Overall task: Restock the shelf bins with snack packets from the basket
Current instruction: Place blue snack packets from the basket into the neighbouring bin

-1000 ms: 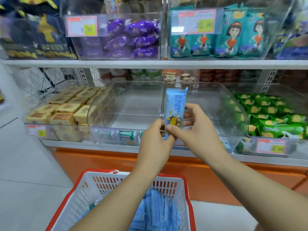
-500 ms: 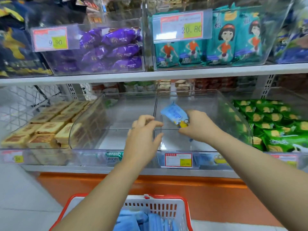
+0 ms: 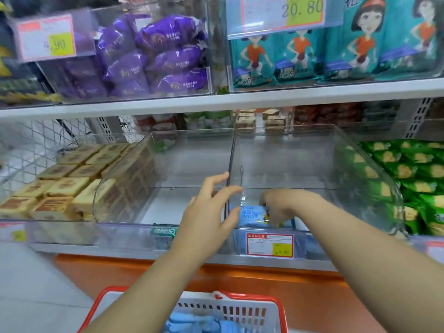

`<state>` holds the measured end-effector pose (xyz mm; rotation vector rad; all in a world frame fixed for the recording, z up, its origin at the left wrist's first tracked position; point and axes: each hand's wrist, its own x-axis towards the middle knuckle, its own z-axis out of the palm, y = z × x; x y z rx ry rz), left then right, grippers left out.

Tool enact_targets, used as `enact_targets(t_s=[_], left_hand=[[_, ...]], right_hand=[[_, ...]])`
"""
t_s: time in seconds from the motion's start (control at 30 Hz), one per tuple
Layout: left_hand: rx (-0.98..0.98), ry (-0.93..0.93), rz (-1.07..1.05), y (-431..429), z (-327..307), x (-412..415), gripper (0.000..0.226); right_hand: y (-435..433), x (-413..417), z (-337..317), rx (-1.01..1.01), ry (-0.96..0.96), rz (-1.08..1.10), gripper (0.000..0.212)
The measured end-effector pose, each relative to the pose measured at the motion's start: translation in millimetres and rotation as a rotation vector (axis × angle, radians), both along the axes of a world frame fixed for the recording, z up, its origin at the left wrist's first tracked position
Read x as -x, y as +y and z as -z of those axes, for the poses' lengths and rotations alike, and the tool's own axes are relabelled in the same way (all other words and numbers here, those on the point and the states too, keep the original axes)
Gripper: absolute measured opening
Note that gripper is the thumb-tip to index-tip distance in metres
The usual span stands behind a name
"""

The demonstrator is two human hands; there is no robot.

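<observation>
Left hand (image 3: 211, 212) wide open, fingers spread against the clear divider (image 3: 230, 162). Just right of it, pale blue snack packet (image 3: 251, 216) with dark lettering, lying low at the front of the right bin (image 3: 300, 152), gripped by curled right hand (image 3: 283, 204). Below both forearms, red-rimmed basket (image 3: 252, 298) of blue packets (image 3: 192, 322).

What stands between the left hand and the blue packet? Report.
Only the clear divider wall, in the head view. The left hand is at it; the blue packet lies just past it, in the right hand.
</observation>
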<state>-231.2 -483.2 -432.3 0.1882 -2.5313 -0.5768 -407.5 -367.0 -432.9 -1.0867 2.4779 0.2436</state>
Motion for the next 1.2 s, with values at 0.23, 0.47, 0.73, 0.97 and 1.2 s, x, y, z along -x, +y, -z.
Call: enact_targets(t_s=[0.23, 0.47, 0.73, 0.97, 1.2], left_hand=[[-0.002, -0.018, -0.013, 1.0, 4.0, 2.3, 0.038], [0.001, -0.063, -0.01, -1.3, 4.3, 2.2, 0.038], [0.046, -0.084, 0.043, -11.5, -14.1, -13.5, 0.044], [-0.073, -0.017, 0.003, -9.5, 31.7, -104.9, 0.029], [-0.155, -0.397, -0.099, -14.8, 133.8, -167.2, 0.026]], right_hand=[[5.1, -2.4, -0.4, 0.023, -0.011, -0.017, 0.064], [7.2, -1.0, 3.1, 0.102, -0.019, 0.02, 0.067], [30.0, -39.0, -48.7, 0.605, 0.157, 0.041, 0.036], [63.9, -140.3, -19.9, 0.998, 0.286, -0.094, 0.015], [66.5, -195.2, 48.7, 0.542, 0.119, -0.248, 0.02]])
